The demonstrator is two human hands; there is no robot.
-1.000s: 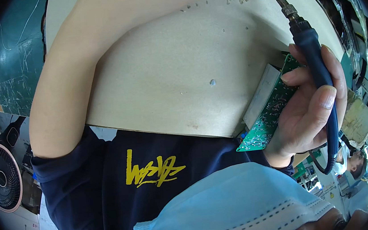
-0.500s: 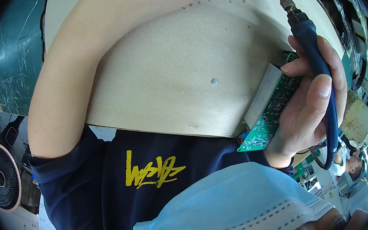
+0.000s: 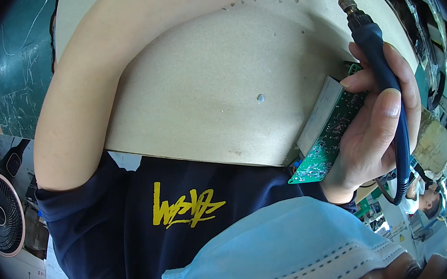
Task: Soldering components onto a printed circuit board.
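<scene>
Right hand [image 3: 376, 131] grips soldering iron [image 3: 381, 66] near tabletop edge [image 3: 388, 19], room leftward.

Shirt [image 3: 136, 241]: dark navy cloth, soft creases down the front
Chest print [image 3: 189, 208]: bright yellow, scrawled brush-style lettering, stroke beneath
Left sleeve [image 3: 69, 204]: short, same navy, loose hemmed cuff
Left forearm [image 3: 82, 113]: bare beyond cuff
Right hand [image 3: 371, 143]: bare, thumbnail rounded at tip
Face mask [image 3: 278, 242]: light blue, paler lower band, rows of dark dashes, embossed side edge
Cloth by right wrist [image 3: 352, 205]: navy, sleeve or shirt body unclear
</scene>
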